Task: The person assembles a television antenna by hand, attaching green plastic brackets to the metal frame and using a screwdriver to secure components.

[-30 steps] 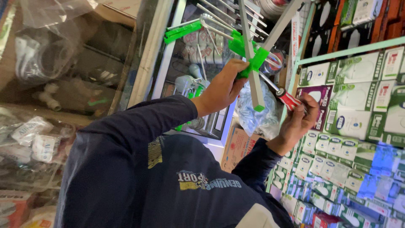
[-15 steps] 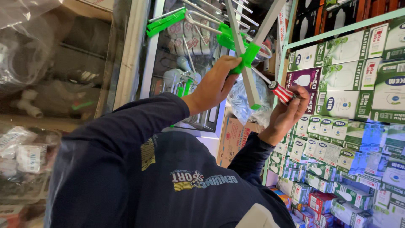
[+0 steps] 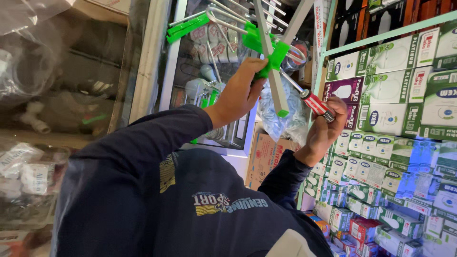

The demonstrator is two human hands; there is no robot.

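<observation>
The antenna (image 3: 269,52) hangs raised before the glass cabinet (image 3: 209,95), with the left hand (image 3: 240,93) on the clip at its boom and the right hand (image 3: 323,131) just right of it, holding a screwdriver (image 3: 312,101) whose shaft reaches up-left to that clip. A plastic bag (image 3: 285,119) hangs between the hands, behind the boom. Shelves of boxes (image 3: 400,104) stand to the right; bagged fittings (image 3: 33,81) lie to the left

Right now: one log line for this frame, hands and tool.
left hand: grips green clamp on antenna boom | right hand: holds red-handled screwdriver, tip at clamp
</observation>
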